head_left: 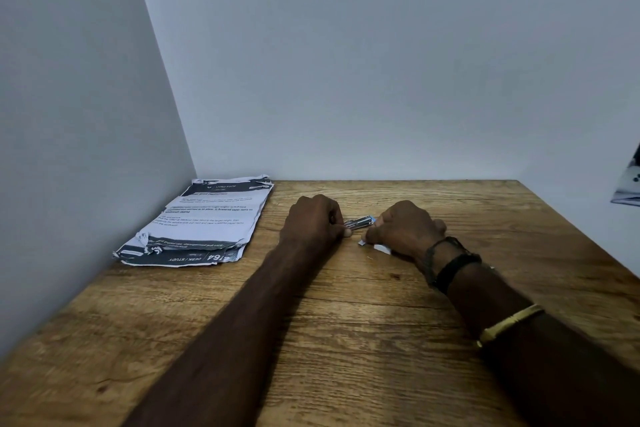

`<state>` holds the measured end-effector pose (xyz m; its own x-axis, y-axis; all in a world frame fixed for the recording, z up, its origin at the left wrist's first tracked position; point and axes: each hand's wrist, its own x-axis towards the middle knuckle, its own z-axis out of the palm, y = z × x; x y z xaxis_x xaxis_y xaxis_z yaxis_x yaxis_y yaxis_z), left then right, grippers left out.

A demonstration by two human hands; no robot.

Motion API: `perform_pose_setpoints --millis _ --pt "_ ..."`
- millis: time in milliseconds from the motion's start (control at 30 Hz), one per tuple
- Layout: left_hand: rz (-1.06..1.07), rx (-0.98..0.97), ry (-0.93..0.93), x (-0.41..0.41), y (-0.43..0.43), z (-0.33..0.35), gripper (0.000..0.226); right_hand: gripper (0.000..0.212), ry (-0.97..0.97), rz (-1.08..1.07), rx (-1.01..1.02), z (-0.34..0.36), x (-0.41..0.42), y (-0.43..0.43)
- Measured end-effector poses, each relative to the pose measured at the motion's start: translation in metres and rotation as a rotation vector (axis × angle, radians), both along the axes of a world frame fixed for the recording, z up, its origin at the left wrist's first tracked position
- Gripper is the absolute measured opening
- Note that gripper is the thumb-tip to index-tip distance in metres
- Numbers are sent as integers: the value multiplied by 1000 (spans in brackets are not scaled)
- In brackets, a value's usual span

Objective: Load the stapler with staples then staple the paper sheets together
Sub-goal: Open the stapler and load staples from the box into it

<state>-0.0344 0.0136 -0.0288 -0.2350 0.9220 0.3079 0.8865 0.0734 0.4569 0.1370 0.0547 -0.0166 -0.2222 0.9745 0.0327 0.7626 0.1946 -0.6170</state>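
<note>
Papers lie in a crumpled stack at the far left of the table, pushed close against the side wall. Their corners are torn and the print faces up.

Just right of the stack, the left hand rests knuckles-up on the wood. Its fingers are curled round the near end of the stapler, and the thumb tip shows at the metal. The stapler lies low over the table between the two hands. Only a short silvery length with a blue tip is visible, and from where I stand I cannot tell whether it is open.

The right hand closes in from the other side with its fingers curled tight. Its upper fingertips meet the stapler's blue tip. A pale piece, blue-white and small, pokes out under the knuckles, seemingly held there, though I cannot make out what it is.

A black band circles the right wrist, with a gold bangle further up the forearm.

At the far right, beyond the table's edge, a dark-and-white object shows partly against the wall.
</note>
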Motion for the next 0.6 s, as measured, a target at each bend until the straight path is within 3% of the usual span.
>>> perform_pose_setpoints --millis 133,267,467,600 --pt "-6 1 -22 -1 0 0 20 19 115 -2 42 8 10 2" --pt "-15 27 -36 0 1 0 19 14 34 115 -35 16 23 4" --pt "-24 57 -27 2 0 0 23 32 -19 177 -122 18 24 4" --pt "-71 195 -64 5 -5 5 22 32 -7 129 -38 15 25 4"
